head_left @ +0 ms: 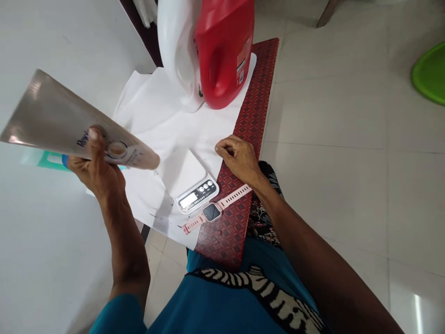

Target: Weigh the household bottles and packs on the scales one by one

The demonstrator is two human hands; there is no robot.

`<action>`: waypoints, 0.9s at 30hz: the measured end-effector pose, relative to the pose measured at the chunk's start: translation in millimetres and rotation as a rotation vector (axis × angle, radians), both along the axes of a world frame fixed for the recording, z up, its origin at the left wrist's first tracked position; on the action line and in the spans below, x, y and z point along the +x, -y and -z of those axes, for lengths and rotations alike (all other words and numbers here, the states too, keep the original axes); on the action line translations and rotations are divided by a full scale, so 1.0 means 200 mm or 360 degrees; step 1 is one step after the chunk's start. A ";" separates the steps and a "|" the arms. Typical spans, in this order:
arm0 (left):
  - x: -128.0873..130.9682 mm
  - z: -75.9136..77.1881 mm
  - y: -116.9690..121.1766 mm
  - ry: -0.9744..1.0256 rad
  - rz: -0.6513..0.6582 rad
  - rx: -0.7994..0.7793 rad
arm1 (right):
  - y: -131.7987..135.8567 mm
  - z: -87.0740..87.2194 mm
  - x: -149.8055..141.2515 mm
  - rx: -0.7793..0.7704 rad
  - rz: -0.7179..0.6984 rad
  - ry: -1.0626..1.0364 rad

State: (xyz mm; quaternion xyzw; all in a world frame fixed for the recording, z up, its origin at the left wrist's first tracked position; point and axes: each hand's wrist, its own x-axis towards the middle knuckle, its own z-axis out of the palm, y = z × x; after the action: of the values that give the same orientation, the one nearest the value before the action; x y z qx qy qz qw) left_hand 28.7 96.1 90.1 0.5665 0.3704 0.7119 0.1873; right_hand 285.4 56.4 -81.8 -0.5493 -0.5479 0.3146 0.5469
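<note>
Raised at the left, my left hand is closed around a large silvery-beige squeeze tube, its narrow end pointing right and its wide flat end at the upper left. Behind the tube and close to my fingers shows part of a teal-and-white item with a blue end; whether my hand touches it I cannot tell. My right hand rests at the table edge with its fingers curled in and nothing visible in them. Between both hands lies a white digital scale with nothing on its plate; its display is unreadable.
A pink-strapped smartwatch lies in front of the scale. A white jug and a red jug stand at the back on white cloth. The cloth partly covers the red patterned table. A green object is at far right.
</note>
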 end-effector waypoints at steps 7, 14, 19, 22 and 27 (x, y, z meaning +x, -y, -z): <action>0.12 0.16 0.19 0.0065 -0.0047 -0.0192 | -0.01 0.00 -0.01 0.0001 -0.0026 0.0044; 0.12 0.28 0.13 -0.0140 -0.0120 -0.0186 | -0.01 0.01 -0.01 0.0004 0.0001 0.0037; 0.11 0.32 0.13 -0.0257 -0.0213 -0.0211 | -0.01 0.00 -0.01 0.0001 0.0003 0.0036; 0.10 0.33 0.12 -0.0304 -0.0095 -0.0309 | -0.01 0.00 -0.01 -0.0007 0.0009 0.0023; 0.05 0.36 0.12 -0.0288 0.0010 -0.0382 | -0.01 -0.01 -0.01 -0.0009 0.0002 0.0016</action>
State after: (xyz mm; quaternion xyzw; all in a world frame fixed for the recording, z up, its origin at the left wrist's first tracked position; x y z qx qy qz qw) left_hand 39.0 72.8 18.2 0.6031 0.4663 0.6080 0.2218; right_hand 283.6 57.8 -79.8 -0.5527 -0.5494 0.3130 0.5428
